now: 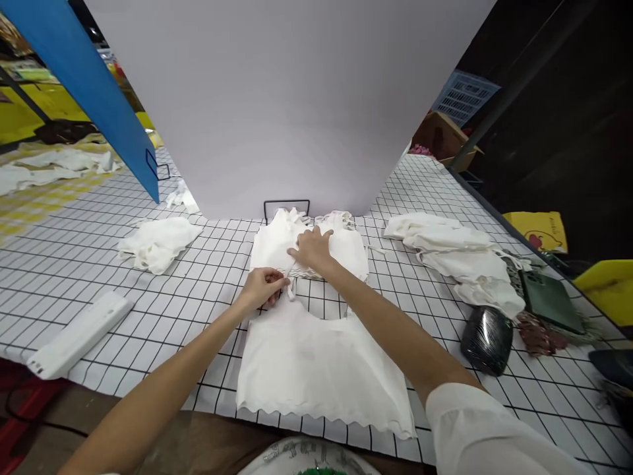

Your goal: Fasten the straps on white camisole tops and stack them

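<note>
A white sleeveless top (316, 363) with a scalloped hem lies flat on the black-gridded white table (208, 316), neckline away from me. My left hand (264, 287) pinches the left shoulder strap of this top between its fingers. My right hand (312, 249) rests palm down on a second white garment (277, 247) lying just beyond the first, its fingertips at the lace edge. Whether the right hand grips the fabric or only presses on it is unclear.
A crumpled white garment (159, 243) lies at left, a stack of white garments (455, 254) at right. A long white bar (79, 335) sits at front left. At right are a wrapped black object (487, 340) and a dark green notebook (551, 300). A grey backdrop (291, 105) rises behind.
</note>
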The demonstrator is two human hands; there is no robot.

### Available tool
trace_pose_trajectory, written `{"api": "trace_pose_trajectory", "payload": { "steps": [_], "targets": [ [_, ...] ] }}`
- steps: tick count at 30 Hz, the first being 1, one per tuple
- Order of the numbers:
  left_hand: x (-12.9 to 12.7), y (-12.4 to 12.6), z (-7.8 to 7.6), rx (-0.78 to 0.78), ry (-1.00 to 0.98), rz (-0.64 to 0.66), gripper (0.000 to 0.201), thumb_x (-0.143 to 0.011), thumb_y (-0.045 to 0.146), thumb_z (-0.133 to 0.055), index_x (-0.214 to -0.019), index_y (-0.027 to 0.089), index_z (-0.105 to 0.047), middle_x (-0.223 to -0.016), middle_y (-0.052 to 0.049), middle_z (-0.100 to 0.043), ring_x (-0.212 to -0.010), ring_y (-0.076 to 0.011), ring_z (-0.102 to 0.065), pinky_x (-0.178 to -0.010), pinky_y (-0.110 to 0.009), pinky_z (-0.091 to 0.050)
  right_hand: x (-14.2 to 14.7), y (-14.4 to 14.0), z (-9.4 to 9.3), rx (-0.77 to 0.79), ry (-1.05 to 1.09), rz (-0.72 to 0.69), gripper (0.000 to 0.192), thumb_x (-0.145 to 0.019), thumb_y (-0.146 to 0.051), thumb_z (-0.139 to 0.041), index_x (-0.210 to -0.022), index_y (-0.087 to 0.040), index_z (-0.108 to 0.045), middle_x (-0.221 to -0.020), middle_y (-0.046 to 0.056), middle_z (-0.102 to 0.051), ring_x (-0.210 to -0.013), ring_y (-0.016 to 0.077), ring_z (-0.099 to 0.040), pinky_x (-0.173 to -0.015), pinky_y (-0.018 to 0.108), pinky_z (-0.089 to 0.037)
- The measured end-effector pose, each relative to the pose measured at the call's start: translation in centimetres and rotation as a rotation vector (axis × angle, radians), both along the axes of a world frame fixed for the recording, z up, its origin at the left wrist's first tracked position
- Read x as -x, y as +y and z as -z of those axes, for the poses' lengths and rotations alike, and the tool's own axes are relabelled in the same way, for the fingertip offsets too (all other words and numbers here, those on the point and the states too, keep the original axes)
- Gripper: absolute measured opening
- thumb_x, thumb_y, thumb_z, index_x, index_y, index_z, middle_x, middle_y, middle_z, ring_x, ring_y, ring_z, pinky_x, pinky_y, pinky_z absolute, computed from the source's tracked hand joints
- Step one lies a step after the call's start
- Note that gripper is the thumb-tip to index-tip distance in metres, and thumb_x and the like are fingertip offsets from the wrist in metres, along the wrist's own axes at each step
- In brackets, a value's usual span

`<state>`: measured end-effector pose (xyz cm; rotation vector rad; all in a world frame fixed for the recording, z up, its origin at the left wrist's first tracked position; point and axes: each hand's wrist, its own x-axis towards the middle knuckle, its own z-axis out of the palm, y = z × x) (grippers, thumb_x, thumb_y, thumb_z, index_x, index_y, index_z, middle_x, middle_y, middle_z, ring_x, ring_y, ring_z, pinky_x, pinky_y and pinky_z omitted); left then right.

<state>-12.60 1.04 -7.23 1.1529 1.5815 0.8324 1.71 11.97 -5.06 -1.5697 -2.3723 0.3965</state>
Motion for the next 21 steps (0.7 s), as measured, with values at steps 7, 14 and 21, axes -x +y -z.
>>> {"api": "trace_pose_trajectory", "payload": {
  "steps": [7,14,21],
  "targets": [
    [2.0,0.1,-2.3,-0.039,-0.178,-0.019,0.023,-0.081,0.036,-0.072,-0.083,0.013,-0.071,-0.07,-0.003,-0.066,-0.047,-0.0082,-0.053,-0.041,-0.02,-0.037,-1.4,-0.8,-2.9,0.13,0.465,-0.172,0.014,-0.09,-0.031,-0.059,-0.093,-0.019,-0.065,-0.085,0.002,-0.065,-0.084,0.0174,-0.058,-0.085,0.037,-0.051],
    [0.9,-3.3,-2.2,0.415,-0.584,0.185,0.046,-0.089,0.054,-0.066,-0.088,0.008,-0.072,-0.084,-0.017,-0.076,-0.07,-0.0202,-0.072,-0.067,-0.03,-0.06,-6.6,-11.1,-6.9,0.123,0.781,-0.748,0.013,-0.091,-0.018,-0.06,-0.09,-0.025,-0.071,-0.083,0.001,-0.069,-0.088,0.017,-0.06,-0.086,0.038,-0.052],
    [-1.2,-5.2,-1.1,0.455,-0.716,0.134,0.02,-0.083,0.025,-0.078,-0.091,0.007,-0.075,-0.09,-0.016,-0.077,-0.087,-0.0236,-0.075,-0.084,-0.034,-0.062,-9.0,-15.3,-3.4,0.483,0.701,-0.321,0.016,-0.093,-0.025,-0.059,-0.097,-0.019,-0.073,-0.076,0.003,-0.071,-0.066,0.0127,-0.065,-0.065,0.028,-0.058]
  ]
}}
